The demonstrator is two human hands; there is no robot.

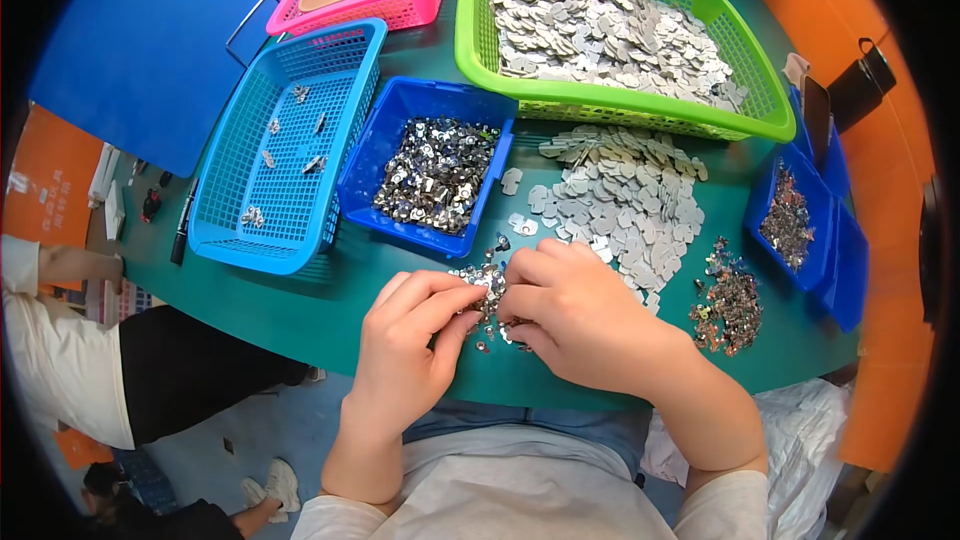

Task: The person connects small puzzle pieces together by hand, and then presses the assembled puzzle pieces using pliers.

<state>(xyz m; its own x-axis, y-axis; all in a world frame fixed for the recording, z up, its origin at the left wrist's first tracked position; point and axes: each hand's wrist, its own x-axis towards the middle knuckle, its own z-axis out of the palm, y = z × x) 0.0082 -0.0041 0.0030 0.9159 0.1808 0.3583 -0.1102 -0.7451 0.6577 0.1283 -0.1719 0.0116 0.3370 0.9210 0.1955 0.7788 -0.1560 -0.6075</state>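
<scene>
My left hand [415, 325] is closed, thumb and fingertips pinched together over a small heap of shiny metal parts [491, 278] near the table's front edge. From the other side of that heap, my right hand [575, 312] reaches in with curled fingers, its fingertips close to the left ones. Whatever sits between the fingertips is too small and too covered to name. Just beyond the hands stands a blue bin [355, 180] of small shiny metal pieces. A spread of flat grey metal plates [640, 205] lies beside my right hand.
A green basket [640, 108] full of flat plates stands at the back. On the left are a light-blue basket [225, 210] with several small parts and a pink basket [425, 2]. Right: a pile of coppery parts [735, 305] and blue bins [850, 270]. Other people are at left.
</scene>
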